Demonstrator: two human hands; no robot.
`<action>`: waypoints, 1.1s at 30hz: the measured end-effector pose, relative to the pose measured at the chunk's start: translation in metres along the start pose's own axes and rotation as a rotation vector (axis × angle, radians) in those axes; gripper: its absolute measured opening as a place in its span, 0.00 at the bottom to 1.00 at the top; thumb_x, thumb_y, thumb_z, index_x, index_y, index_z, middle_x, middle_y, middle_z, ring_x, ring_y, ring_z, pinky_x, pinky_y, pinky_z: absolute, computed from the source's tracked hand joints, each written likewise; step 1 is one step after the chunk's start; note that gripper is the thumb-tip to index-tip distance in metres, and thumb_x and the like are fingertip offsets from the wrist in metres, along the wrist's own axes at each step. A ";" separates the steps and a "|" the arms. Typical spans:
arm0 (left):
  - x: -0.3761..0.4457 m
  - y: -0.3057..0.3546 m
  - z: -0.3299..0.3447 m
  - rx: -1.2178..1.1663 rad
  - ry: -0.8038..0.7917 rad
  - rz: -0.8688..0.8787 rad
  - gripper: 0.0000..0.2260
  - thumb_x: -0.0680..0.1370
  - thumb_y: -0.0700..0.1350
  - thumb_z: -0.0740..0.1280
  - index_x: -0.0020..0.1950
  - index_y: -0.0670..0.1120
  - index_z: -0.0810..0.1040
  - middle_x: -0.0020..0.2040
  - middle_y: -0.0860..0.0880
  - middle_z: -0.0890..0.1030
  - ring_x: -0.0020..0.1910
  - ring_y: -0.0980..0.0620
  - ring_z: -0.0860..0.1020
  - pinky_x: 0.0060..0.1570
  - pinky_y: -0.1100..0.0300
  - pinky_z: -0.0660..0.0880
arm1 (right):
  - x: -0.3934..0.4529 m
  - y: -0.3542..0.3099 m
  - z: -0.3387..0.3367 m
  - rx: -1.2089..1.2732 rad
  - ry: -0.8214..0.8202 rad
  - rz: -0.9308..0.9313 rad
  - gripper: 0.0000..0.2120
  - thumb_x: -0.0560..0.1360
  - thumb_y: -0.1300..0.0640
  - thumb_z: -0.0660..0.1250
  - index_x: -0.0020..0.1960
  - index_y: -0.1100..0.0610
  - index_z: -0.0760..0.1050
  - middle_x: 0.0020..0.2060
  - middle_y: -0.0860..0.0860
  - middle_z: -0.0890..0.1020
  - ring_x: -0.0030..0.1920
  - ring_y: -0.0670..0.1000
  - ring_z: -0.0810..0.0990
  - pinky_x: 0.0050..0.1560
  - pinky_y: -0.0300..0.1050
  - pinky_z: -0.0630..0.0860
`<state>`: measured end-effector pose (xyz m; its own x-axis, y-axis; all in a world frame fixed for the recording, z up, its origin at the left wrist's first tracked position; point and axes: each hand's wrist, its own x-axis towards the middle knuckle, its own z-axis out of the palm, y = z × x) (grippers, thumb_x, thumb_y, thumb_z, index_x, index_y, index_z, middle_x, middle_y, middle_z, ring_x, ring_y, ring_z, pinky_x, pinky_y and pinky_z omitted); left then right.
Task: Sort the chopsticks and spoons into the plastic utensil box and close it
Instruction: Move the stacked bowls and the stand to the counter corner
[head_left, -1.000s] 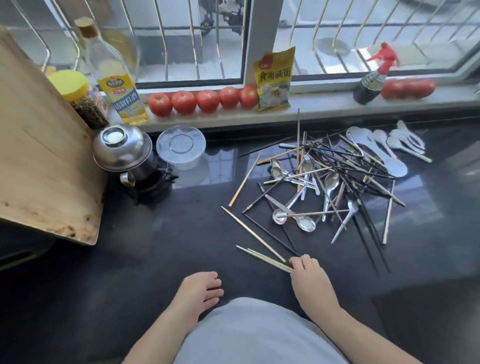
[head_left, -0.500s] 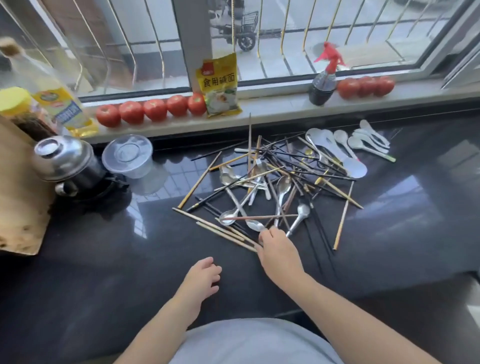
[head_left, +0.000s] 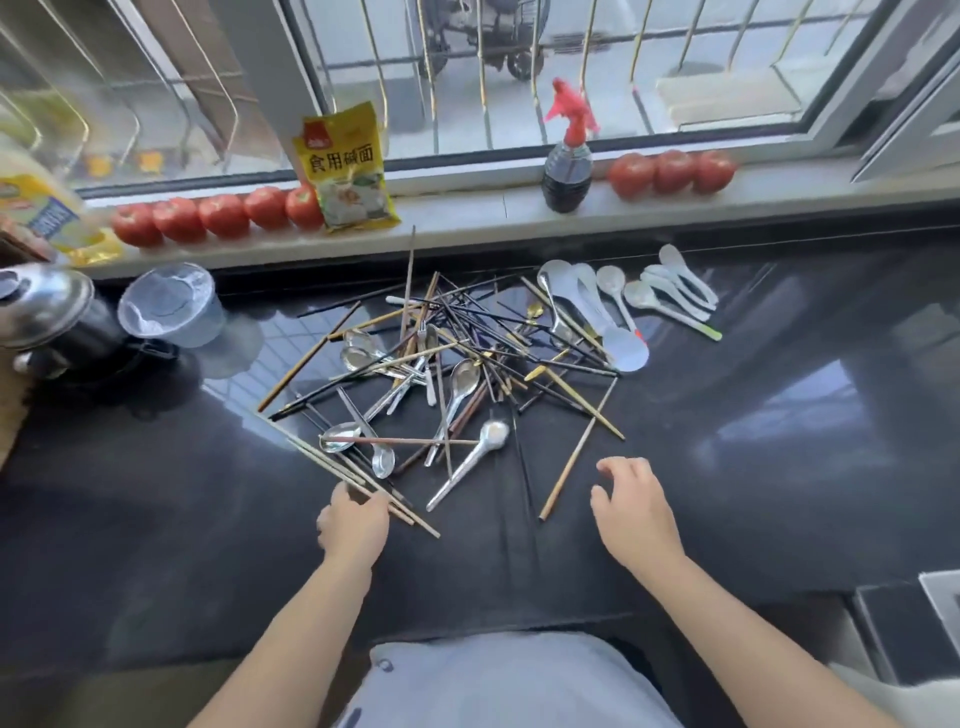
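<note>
Glossy black countertop (head_left: 779, 467) below barred window (head_left: 519, 78)

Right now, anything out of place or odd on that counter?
Yes: the chopsticks and metal spoons lie in one crisscrossed heap mid-counter, nothing sorted. The white spoons sit apart to its right. No utensil box shows in view. The left hand touches pale chopsticks at the heap's near edge; the right hand hovers, holding nothing.

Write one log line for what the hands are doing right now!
left hand: gripping pale chopsticks at pile edge | right hand: open, hovering above countertop | utensil box: not in view | sorting: not started
</note>
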<state>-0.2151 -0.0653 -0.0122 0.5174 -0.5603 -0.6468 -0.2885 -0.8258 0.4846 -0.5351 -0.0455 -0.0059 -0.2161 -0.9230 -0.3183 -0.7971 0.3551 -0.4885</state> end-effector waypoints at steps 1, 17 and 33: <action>0.015 0.005 -0.008 0.025 0.042 -0.016 0.33 0.80 0.56 0.65 0.82 0.52 0.57 0.79 0.41 0.61 0.75 0.35 0.63 0.73 0.39 0.63 | 0.003 -0.003 0.000 -0.007 -0.034 0.012 0.17 0.81 0.55 0.61 0.69 0.53 0.70 0.65 0.50 0.70 0.64 0.53 0.71 0.60 0.47 0.71; 0.024 0.101 0.085 0.145 -0.314 0.447 0.34 0.83 0.47 0.62 0.84 0.47 0.47 0.83 0.50 0.36 0.81 0.49 0.34 0.78 0.48 0.47 | 0.043 -0.048 0.030 -0.058 -0.313 0.242 0.34 0.82 0.45 0.57 0.82 0.55 0.48 0.82 0.51 0.49 0.80 0.58 0.45 0.78 0.53 0.50; -0.083 0.166 0.151 0.362 0.007 0.496 0.26 0.80 0.43 0.63 0.79 0.45 0.67 0.78 0.41 0.65 0.76 0.41 0.64 0.74 0.48 0.62 | 0.102 0.085 -0.110 0.471 -0.324 0.173 0.18 0.80 0.54 0.63 0.69 0.49 0.74 0.66 0.46 0.77 0.65 0.48 0.76 0.63 0.42 0.71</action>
<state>-0.4279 -0.1659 0.0331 0.2562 -0.8841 -0.3908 -0.7511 -0.4366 0.4952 -0.6871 -0.1254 0.0094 -0.0790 -0.7799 -0.6209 -0.4137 0.5923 -0.6914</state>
